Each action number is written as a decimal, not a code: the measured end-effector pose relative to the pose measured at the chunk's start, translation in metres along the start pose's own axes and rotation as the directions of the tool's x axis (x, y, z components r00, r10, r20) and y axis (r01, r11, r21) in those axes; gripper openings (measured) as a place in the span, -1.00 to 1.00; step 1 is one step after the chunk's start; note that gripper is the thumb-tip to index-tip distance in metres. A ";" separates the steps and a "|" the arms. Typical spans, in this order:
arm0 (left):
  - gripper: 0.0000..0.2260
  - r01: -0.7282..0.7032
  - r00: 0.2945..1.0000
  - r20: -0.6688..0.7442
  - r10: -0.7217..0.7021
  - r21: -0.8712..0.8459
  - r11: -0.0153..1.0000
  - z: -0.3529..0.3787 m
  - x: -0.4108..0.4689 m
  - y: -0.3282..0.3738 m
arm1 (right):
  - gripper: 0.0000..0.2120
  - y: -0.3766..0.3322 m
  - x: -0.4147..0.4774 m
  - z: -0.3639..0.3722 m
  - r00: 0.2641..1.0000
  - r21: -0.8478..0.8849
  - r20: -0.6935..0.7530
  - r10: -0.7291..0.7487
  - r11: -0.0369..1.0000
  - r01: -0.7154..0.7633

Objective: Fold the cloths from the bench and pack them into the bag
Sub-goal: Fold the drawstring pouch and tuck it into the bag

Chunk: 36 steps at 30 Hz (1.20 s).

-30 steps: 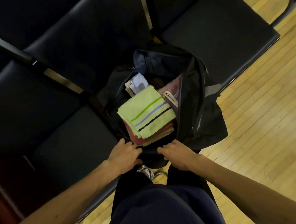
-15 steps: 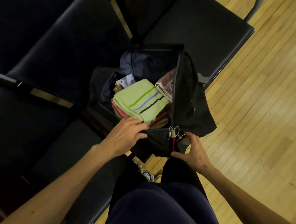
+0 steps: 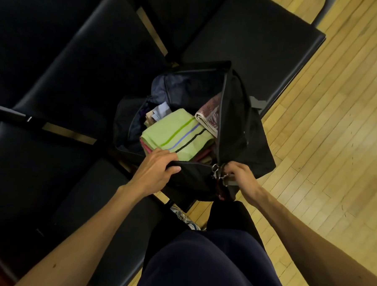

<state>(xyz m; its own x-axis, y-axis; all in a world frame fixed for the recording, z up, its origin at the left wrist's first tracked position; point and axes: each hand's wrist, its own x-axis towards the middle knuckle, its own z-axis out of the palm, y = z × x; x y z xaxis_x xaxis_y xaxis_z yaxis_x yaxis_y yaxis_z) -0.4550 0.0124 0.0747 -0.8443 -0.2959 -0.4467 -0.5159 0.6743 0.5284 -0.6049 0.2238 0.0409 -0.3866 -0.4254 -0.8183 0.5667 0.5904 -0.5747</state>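
Head view: bag packed, zip in hand.
The bag (image 3: pixel 244 135) is seen open on the bench (image 3: pixel 56 70), with folded cloths (image 3: pixel 207 117) stacked inside and a green cloth (image 3: pixel 175 133) on top. Its near rim is gripped by the left hand (image 3: pixel 155 171), fingers curled over the edge just beside that cloth. The zip pulls (image 3: pixel 217 171) at the near right corner are pinched by the right hand (image 3: pixel 240 176) — the open edge runs straight away from it, so closing is judged to go that way.

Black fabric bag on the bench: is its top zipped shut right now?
No, the black fabric bag gapes open, with a folded light-green striped cloth showing on top inside.
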 end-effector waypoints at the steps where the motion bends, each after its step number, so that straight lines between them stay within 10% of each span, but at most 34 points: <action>1: -0.89 0.031 0.999 0.013 -0.032 0.015 0.999 0.002 0.000 -0.003 | -0.82 -0.001 0.000 -0.005 1.000 0.031 0.021 0.007 1.000 -0.007; 8: -0.89 -0.060 0.959 -0.276 0.065 0.024 0.998 0.023 -0.008 0.039 | -0.77 -0.007 -0.008 -0.015 0.987 -0.006 0.158 -0.020 1.000 0.021; 12: -0.71 0.104 0.993 -0.039 -0.116 -0.228 0.968 0.046 -0.013 0.082 | -0.80 -0.020 -0.006 -0.011 0.987 0.020 0.154 -0.038 0.999 0.036; 22: -0.83 0.317 0.917 0.047 -0.397 -0.688 0.652 0.061 -0.010 0.087 | -0.85 -0.025 -0.008 -0.007 0.984 -0.096 0.178 -0.026 0.994 0.044; 36: -0.89 0.372 0.875 0.089 -0.476 -0.753 0.543 0.041 0.015 0.088 | -0.84 -0.022 -0.021 -0.001 0.993 -0.455 0.093 -0.077 0.884 0.111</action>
<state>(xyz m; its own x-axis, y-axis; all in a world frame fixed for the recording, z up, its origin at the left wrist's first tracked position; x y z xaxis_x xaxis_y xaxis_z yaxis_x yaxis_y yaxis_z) -0.5073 0.0945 0.0845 -0.4802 -0.5197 -0.7067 -0.7036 -0.2530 0.6641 -0.6103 0.2200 0.0707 -0.3598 -0.5316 -0.7668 0.1268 0.7864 -0.6046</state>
